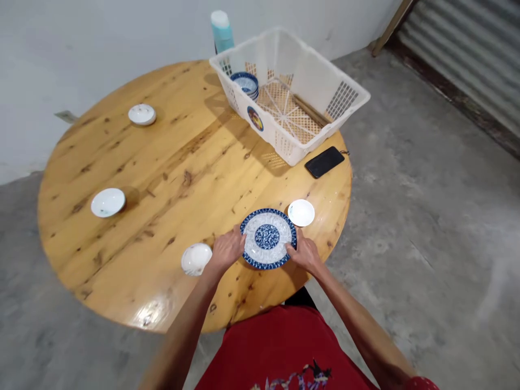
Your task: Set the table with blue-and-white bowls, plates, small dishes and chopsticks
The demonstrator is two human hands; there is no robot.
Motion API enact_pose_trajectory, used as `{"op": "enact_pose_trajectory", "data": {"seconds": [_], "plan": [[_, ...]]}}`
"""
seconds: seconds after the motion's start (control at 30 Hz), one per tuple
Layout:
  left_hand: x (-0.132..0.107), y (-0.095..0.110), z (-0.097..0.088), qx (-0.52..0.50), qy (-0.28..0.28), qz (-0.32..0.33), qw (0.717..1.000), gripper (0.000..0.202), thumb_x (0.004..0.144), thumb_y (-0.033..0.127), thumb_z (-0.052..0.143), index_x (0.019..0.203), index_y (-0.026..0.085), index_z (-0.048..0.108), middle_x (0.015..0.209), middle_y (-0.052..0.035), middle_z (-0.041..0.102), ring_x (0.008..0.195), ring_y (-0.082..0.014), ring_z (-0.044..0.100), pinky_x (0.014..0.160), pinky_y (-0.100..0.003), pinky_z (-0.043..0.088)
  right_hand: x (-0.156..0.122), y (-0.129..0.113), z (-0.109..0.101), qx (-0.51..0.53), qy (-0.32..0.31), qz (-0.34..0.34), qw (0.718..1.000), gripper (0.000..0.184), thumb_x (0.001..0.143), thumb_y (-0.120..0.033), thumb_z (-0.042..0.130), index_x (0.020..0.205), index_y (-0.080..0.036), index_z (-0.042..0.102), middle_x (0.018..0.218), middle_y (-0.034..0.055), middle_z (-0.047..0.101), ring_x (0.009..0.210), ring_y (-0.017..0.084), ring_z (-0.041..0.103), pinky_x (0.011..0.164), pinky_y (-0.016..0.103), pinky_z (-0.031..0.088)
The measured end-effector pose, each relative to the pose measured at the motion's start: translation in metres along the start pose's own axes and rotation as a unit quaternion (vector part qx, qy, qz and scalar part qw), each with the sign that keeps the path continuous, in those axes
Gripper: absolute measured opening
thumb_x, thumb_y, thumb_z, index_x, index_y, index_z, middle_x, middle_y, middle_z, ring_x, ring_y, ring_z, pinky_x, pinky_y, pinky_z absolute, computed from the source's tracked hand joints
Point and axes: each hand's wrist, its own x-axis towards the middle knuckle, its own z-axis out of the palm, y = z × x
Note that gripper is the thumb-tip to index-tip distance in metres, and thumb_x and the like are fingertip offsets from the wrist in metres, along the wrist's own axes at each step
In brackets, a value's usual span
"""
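Head camera view shows a round plate [267, 238] held at the near right part of the wooden tabletop [162, 162]. It has a dark blue patterned rim, a broad pale ring with faint markings, and a dense blue-and-white medallion at its centre; a small glint of light sits on the lower left of the ring. The left hand [229, 246] has its grip on the plate's left edge, and the right hand [305, 253] has its grip on the right edge, each with the thumb over the rim. The plate's underside is out of sight, so whether it rests on the tabletop or is lifted cannot be told.

Just beyond its upper right edge sits a small white dish [301, 213]; whether the two touch is unclear. Left of the left hand, a floral dish [197, 259] is partly covered by that hand and wrist. The fingers under the plate are mostly hidden. Inside the white basket [286, 153], the front wall hides part of the stacked blue bowls [246, 82], and the basket's corner covers the lower part of a turquoise bottle [221, 40]. A round sticker [255, 118] marks the basket's front; its lettering is too small to read.
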Motion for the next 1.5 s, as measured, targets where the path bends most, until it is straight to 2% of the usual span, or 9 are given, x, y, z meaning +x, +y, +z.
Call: {"op": "enact_pose_trajectory", "data": {"seconds": [0.33,0.43,0.57,0.7,0.83,0.97,1.17,1.33,1.5], "plan": [[0.007,-0.005,0.011,0.025,0.025,0.006,0.999,0.041,0.101,0.042,0.029,0.119,0.012,0.049,0.098,-0.0202,0.071,0.098,-0.0356,0.069,0.083,-0.04,0.048,0.002,0.002,0.005,-0.018,-0.003,0.014,1.0,0.06,0.094,-0.045,0.041,0.14,-0.006,0.04,0.1,0.0186,0.073,0.095,0.036,0.067,0.079,0.037,0.045],[0.007,-0.01,0.011,0.002,0.049,0.012,0.999,0.041,0.1,0.044,0.031,0.122,0.015,0.049,0.108,-0.0191,0.07,0.103,-0.034,0.067,0.086,-0.039,0.048,0.0,0.002,0.007,0.001,0.003,0.009,1.0,0.056,0.096,-0.047,0.04,0.136,-0.008,0.044,0.101,0.0187,0.073,0.096,0.035,0.067,0.08,0.036,0.045],[0.008,-0.019,0.019,-0.095,0.054,-0.006,0.994,0.048,0.097,0.052,0.034,0.121,0.015,0.053,0.113,-0.0179,0.07,0.104,-0.0326,0.067,0.086,-0.038,0.048,0.001,0.004,0.019,0.144,0.023,-0.013,0.989,0.052,0.095,-0.051,0.043,0.124,-0.01,0.055,0.105,0.017,0.072,0.097,0.031,0.067,0.081,0.034,0.047],[0.019,-0.025,0.036,-0.265,0.031,0.016,0.964,0.048,0.094,0.054,0.037,0.108,0.016,0.062,0.107,-0.0142,0.073,0.105,-0.031,0.068,0.085,-0.037,0.05,0.01,0.004,0.033,0.317,0.061,-0.038,0.946,0.039,0.09,-0.048,0.051,0.11,-0.017,0.063,0.105,0.0094,0.073,0.096,0.026,0.067,0.081,0.032,0.05],[0.025,-0.024,0.042,-0.338,0.065,0.031,0.938,0.043,0.09,0.051,0.042,0.103,0.018,0.065,0.108,-0.0121,0.074,0.105,-0.0302,0.068,0.085,-0.037,0.052,0.016,0.002,0.04,0.371,0.091,-0.029,0.924,0.032,0.084,-0.042,0.056,0.104,-0.018,0.065,0.098,0.006,0.073,0.091,0.025,0.066,0.079,0.033,0.051],[0.009,-0.022,0.04,-0.343,0.08,0.029,0.935,0.039,0.089,0.049,0.044,0.097,0.018,0.066,0.104,-0.0129,0.075,0.102,-0.031,0.069,0.086,-0.038,0.052,-0.002,-0.001,0.043,0.379,0.094,-0.014,0.921,0.029,0.082,-0.04,0.056,0.097,-0.018,0.066,0.093,0.0054,0.072,0.088,0.025,0.065,0.076,0.032,0.051],[-0.037,-0.017,0.048,-0.371,0.074,0.044,0.925,0.044,0.09,0.054,0.043,0.101,0.018,0.066,0.107,-0.0128,0.074,0.106,-0.0316,0.068,0.091,-0.041,0.051,-0.052,-0.001,0.05,0.393,0.103,-0.009,0.914,0.03,0.081,-0.043,0.059,0.098,-0.018,0.065,0.091,0.0057,0.07,0.087,0.025,0.064,0.075,0.031,0.051],[-0.058,0.004,0.057,-0.38,0.068,0.03,0.922,0.051,0.088,0.061,0.043,0.1,0.017,0.066,0.107,-0.0132,0.074,0.106,-0.033,0.067,0.09,-0.042,0.051,-0.075,0.018,0.047,0.408,0.099,-0.023,0.907,0.028,0.082,-0.041,0.059,0.095,-0.018,0.064,0.09,0.0065,0.07,0.086,0.026,0.064,0.078,0.033,0.05],[-0.054,0.074,0.055,-0.398,0.091,0.037,0.912,0.052,0.087,0.059,0.046,0.107,0.016,0.067,0.114,-0.0129,0.073,0.113,-0.0323,0.065,0.099,-0.043,0.049,-0.09,0.079,0.028,0.404,0.124,-0.028,0.906,0.028,0.084,-0.042,0.054,0.093,-0.018,0.064,0.088,0.0068,0.07,0.083,0.025,0.064,0.076,0.031,0.048]]}}
